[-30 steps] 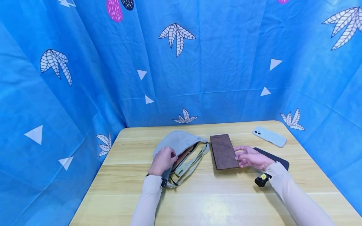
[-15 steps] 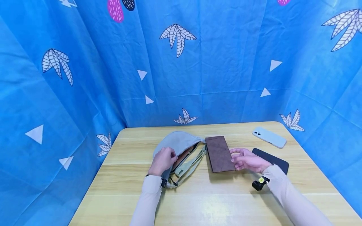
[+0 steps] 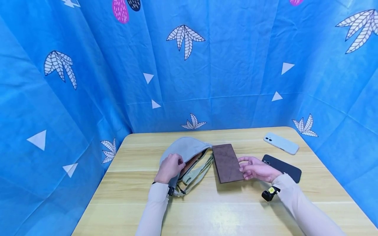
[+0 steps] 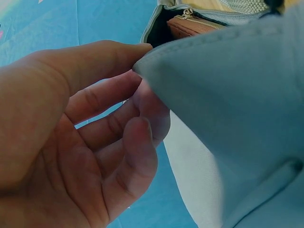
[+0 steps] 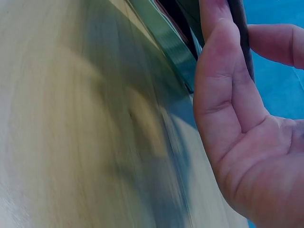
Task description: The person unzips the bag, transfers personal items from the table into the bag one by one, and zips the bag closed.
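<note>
Item: crescent-shaped bag [image 3: 184, 147], pale grey-blue woven fabric, lying on the counter [image 3: 221, 213], mouth gaping on its right side. Pale green webbing strap [image 3: 197, 178], ribbed, looped alongside.
Item: wallet [image 3: 228, 164], flat, oblong, dark brown, leather-like, mottled surface, straight edges. Located just right of the bag, raised at a tilt over the counter, its shadow beneath.
Item: dark phone [image 3: 284, 168], matt black back, rounded corners, lying beside the right wrist.
Item: pale phone [image 3: 282, 143], light blue-white, two dark lenses, lying farther back.
Item: counter, light wood grain, rounded far corners.
Item: curtain [image 3: 233, 65], creased blue cloth, printed with white leaves and triangles.
Left grip [image 3: 170, 167]: bare hand, thumb and finger pinching the rim of the bag's mouth.
Right grip [image 3: 256, 168]: bare hand, digits closed on the wallet's right edge.
Left wrist view only: stitching along the bag's rim, and a metal zip pull [image 4: 188, 13] on a smooth brown piece [image 4: 190, 27] inside; whether pocket or separate pouch cannot be told.
Right wrist view only: the wallet edge-on, thin, with digits on both faces.
Obscured: the dark phone's near edge, partly behind the right hand and sleeve; the bag's lower part, behind the left hand. Contact between wallet and bag cannot be made out. Both sleeves are cut off by the head view's lower border.
</note>
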{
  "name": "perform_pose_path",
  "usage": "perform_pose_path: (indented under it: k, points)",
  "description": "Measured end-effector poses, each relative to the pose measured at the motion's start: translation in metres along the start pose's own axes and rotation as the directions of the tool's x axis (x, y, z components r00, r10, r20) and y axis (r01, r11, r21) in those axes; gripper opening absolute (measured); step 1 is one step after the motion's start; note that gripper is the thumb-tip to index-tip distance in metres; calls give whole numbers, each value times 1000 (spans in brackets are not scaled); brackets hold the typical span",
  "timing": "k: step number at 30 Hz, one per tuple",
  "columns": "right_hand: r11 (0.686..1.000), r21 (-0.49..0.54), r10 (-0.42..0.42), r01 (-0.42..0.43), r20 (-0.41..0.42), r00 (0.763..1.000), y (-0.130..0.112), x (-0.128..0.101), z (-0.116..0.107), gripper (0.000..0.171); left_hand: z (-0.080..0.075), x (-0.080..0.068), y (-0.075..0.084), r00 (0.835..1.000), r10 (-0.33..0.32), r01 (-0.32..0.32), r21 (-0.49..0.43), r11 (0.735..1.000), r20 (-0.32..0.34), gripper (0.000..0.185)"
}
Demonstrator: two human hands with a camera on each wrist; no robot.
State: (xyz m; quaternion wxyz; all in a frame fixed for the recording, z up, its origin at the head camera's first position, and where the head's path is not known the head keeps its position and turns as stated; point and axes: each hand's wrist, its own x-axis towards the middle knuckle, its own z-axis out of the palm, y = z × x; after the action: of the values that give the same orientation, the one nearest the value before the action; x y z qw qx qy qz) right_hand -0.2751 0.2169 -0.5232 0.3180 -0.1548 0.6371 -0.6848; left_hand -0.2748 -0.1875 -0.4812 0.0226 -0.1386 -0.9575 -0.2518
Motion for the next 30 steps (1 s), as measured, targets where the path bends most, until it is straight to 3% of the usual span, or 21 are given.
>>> perform_pose_path:
  k: [20,30]
  points:
    - [999,42,-23,22,24,999,13,2,21,44,0,0,0,1000,-6,6,3,1000,-8,10]
    - [999,46,4,-5,18,1000,17,5,34,49,0,1,-1,1000,-1,1,-1,1000,-1,13]
